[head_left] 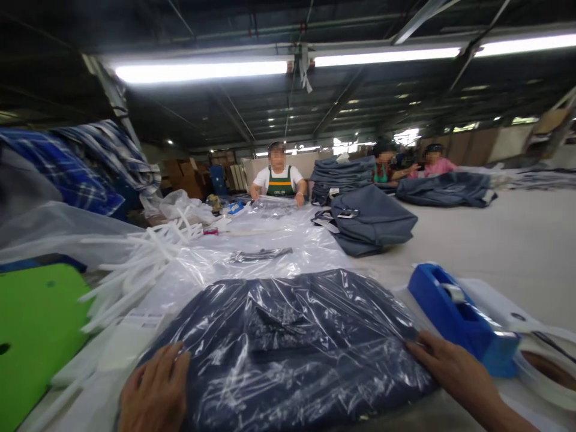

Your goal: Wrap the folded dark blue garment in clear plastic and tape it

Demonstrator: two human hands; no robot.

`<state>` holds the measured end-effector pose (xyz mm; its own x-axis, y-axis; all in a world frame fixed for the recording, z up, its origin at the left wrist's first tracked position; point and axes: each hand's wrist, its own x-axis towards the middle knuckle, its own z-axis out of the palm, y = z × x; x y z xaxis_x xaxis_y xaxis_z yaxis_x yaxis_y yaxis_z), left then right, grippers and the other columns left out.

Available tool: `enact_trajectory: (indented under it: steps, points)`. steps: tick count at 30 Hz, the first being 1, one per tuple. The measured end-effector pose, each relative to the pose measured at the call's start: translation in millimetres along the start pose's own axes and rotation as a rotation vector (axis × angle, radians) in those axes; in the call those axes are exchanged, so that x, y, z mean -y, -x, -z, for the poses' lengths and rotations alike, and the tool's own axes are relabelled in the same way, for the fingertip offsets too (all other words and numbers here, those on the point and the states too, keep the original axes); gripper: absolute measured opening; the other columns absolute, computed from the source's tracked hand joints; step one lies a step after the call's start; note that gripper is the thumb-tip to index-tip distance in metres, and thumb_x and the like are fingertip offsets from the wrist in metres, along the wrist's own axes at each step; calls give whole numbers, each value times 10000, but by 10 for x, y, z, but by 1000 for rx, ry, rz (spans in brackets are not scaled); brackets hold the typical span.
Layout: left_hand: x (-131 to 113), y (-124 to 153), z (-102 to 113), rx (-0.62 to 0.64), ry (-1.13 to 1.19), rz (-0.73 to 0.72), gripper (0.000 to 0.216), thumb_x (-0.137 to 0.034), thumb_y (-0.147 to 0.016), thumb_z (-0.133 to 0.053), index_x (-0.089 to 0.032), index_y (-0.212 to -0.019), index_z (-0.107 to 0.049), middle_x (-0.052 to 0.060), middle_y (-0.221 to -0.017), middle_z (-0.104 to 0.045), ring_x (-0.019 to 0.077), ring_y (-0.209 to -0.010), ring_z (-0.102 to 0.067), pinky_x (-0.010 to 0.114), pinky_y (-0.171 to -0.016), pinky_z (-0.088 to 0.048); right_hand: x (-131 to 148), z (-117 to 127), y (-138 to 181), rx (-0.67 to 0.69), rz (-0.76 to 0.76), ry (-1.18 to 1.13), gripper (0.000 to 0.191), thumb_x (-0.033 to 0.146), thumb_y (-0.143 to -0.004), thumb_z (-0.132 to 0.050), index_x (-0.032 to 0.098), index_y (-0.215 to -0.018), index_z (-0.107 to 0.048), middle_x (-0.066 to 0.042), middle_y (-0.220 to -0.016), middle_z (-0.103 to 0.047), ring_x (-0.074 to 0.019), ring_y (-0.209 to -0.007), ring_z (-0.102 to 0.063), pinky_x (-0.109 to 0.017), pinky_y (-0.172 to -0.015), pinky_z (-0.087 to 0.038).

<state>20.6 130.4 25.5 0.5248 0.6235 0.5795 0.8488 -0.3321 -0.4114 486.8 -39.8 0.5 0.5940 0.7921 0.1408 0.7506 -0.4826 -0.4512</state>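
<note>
A folded dark blue garment in a clear plastic bag [306, 354] lies flat in front of me, its film wrinkled and shiny. At the bag's left edge is my left hand [155, 387], fingers close together and curled over the film; its thumb is hidden. My right hand [450, 366] grips the bag's right edge, fingers pressed together on the plastic. Beyond the bag, more clear plastic film [306, 240] covers the table. A blue tape dispenser [450, 312] stands just past my right hand.
White strips [144, 258] are heaped left, near a bright green board [40, 330]. A tape roll [549, 375] lies at right. Folded dark garments [373, 219] sit farther back, beside a stack [342, 177]. A co-worker [279, 177] handles plastic across the table; two other people are at back right.
</note>
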Motion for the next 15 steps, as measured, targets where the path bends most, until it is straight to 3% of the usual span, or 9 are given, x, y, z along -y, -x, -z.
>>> enact_trajectory:
  steps: [3, 6, 9, 12, 15]
  points:
    - [-659, -61, 60, -267, 297, -208, 286, -69, -869, -424, -184, -1026, -634, 113, -1157, -650, 271, -1140, -560, 427, -930, -461, 105, 60, 25, 152, -95, 45, 358, 531, -821, -307, 248, -708, -495, -46, -775, -654, -272, -811, -621, -344, -674, -363]
    - [-1492, -266, 183, -304, 556, -434, 311, -56, -883, -401, -231, -997, -632, 51, -1176, -652, 228, -1173, -552, 355, -912, -502, 174, 101, 59, 157, -120, 65, 329, 501, -833, -307, 243, -730, -483, -56, -821, -654, -279, -857, -608, -339, -688, -340]
    - [-2154, -549, 269, -368, 756, -628, 273, -130, -920, -388, -161, -1068, -616, 81, -1183, -654, 227, -1152, -573, 327, -877, -549, 220, 124, 85, 127, -122, -4, 313, 491, -809, -332, 233, -696, -469, -65, -762, -629, -274, -801, -589, -334, -669, -309]
    - [-2449, -744, 268, -269, 904, -823, 295, -201, -938, -411, -129, -1180, -562, 81, -1229, -633, 219, -1189, -551, 316, -933, -540, 206, 164, 37, 128, -101, -111, 308, 494, -759, -376, 223, -645, -467, -61, -708, -600, -250, -751, -555, -327, -657, -290]
    - [-2484, -792, 190, -105, 925, -865, 370, -146, -919, -419, -142, -1282, -487, 61, -1290, -595, 200, -1226, -524, 311, -977, -515, 115, 256, -102, 225, -88, -237, 314, 511, -648, -490, 212, -553, -469, -26, -610, -550, -191, -659, -505, -299, -612, -289]
